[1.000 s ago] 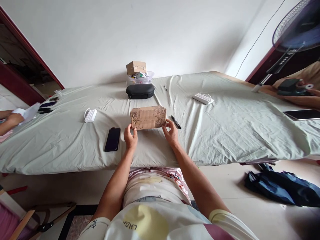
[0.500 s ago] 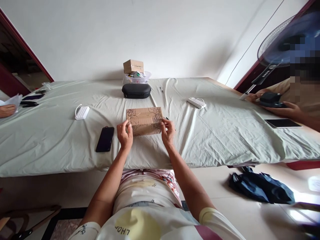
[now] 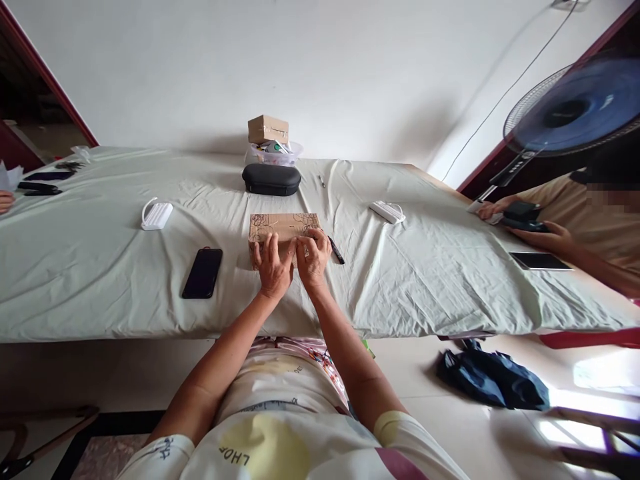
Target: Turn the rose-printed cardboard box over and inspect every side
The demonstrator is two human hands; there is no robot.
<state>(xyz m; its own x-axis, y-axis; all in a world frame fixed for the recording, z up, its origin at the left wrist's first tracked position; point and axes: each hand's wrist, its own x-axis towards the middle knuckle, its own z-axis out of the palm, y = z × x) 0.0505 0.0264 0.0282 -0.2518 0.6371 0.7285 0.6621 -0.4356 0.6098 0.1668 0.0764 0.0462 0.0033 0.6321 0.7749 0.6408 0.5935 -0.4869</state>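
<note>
A small cardboard box (image 3: 283, 227) with dark scribbled loops lies on the cloth in front of me. Against its near side, my left hand (image 3: 276, 268) bends its fingers over the near edge. My right hand (image 3: 313, 259) does the same just beside it, and the thumbs and forefingers of both almost meet at the middle of that edge. Whatever the fingertips pinch there is hidden. A black pen (image 3: 337, 251) rests right of the box, close to my right hand.
A phone (image 3: 203, 273) lies to the left. White power banks (image 3: 157, 216) with loops sit on both sides. Behind the box are a black case (image 3: 271, 180) and a plastic tub (image 3: 274, 157) with a carton. At right, another person's hands hold a dark object (image 3: 523, 215) near a fan (image 3: 575, 110).
Both my hands have moved inward from the box's left and right ends to the middle of its near edge. The pen beside the box shows more fully. My view has shifted slightly.
</note>
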